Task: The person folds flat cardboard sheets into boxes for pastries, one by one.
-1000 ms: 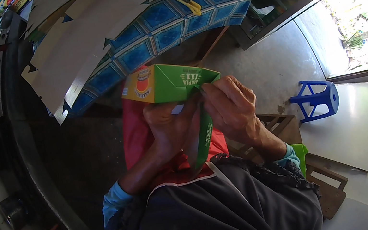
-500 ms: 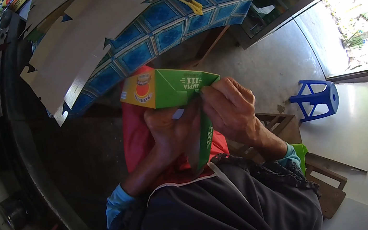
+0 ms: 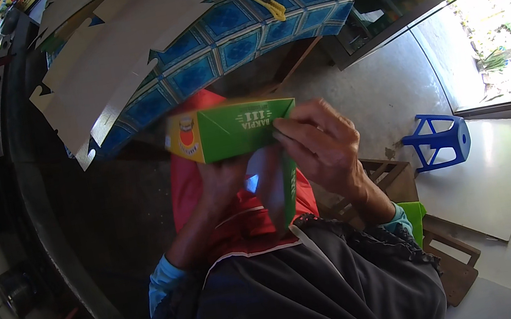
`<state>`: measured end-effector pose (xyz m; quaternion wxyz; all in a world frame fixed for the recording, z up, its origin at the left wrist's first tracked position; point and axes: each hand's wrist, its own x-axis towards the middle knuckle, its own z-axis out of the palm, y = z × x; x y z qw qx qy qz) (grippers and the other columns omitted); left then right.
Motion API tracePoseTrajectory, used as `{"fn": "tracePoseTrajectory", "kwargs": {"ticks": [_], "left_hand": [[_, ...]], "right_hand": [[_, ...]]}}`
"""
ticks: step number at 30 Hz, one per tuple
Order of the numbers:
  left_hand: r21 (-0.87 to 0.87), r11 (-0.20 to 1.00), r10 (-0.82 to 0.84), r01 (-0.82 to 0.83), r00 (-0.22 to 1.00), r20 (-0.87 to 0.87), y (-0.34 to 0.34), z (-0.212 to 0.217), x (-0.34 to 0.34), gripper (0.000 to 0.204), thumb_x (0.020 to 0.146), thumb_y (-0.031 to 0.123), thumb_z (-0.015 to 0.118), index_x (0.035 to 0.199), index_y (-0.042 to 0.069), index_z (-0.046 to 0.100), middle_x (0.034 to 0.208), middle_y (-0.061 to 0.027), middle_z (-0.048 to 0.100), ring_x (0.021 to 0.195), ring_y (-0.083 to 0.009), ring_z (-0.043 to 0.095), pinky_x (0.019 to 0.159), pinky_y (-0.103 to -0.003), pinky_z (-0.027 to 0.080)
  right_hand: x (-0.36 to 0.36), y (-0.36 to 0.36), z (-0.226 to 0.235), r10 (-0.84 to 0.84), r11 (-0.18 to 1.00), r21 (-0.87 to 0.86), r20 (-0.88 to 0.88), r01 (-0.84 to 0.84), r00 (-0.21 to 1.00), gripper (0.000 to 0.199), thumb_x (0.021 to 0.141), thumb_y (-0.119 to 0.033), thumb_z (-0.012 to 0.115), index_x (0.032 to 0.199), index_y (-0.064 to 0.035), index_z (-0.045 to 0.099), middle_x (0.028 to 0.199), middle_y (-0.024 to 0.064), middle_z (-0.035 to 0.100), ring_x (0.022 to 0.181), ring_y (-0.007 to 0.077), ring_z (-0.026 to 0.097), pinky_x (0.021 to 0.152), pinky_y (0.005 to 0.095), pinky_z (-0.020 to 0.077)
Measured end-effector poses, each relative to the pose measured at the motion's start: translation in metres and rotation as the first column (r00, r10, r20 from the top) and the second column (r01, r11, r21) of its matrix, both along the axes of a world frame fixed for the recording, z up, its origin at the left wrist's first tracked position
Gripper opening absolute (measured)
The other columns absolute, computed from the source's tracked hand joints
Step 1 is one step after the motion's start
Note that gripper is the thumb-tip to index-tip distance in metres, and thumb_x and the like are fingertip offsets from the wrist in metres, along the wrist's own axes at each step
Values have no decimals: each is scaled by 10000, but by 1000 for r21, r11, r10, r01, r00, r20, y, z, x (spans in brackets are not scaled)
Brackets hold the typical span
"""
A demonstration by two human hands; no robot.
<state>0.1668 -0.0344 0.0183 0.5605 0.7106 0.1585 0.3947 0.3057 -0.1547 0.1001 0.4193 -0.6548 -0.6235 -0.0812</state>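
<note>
I hold a green cardboard box (image 3: pixel 227 130) with an orange-yellow end panel in front of my chest. My left hand (image 3: pixel 222 182) grips it from underneath. My right hand (image 3: pixel 324 144) clasps its right end, fingers pressed on the side panel. A green flap (image 3: pixel 289 184) of the box hangs down between my hands. A red cloth (image 3: pixel 196 186) lies on my lap below the box.
A table with a blue patterned cloth (image 3: pixel 247 26) stands ahead, with flat white cardboard blanks (image 3: pixel 115 48) and a yellow tool (image 3: pixel 259 0) on it. A blue plastic stool (image 3: pixel 438 139) stands at the right on the concrete floor. Wooden pieces (image 3: pixel 452 262) lie by my right side.
The box has turned slightly and shifted a little left and down in my hands. My right fingers have moved along its right end.
</note>
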Motion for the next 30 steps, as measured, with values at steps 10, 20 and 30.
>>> {"fn": "tracePoseTrajectory", "kwargs": {"ticks": [10,20,30], "left_hand": [[-57,998,-23,27,998,60,4,-17,21,229,883,64,680,1105,14,669,1037,-74,684,966,-148,652,787,-327,524],[-746,616,-52,253,958,281,-3,5,57,202,907,88,638,1090,7,662,964,-105,697,872,-210,687,760,-331,540],[-605,758,-441,245,876,-197,-25,79,-4,210,894,126,695,996,-57,685,845,-84,695,734,-119,649,678,-254,518]], "right_hand": [[15,12,10,119,975,-152,-244,-159,962,672,678,32,768,1298,-59,524,1167,165,620,729,221,665,626,320,557],[28,19,0,-97,986,-161,-292,52,951,645,675,-36,817,1259,-76,547,560,-3,459,474,86,444,466,267,377],[47,44,-11,-1,1000,-2,-799,-1,602,551,691,31,852,1144,-9,541,990,105,689,792,112,677,647,236,550]]}}
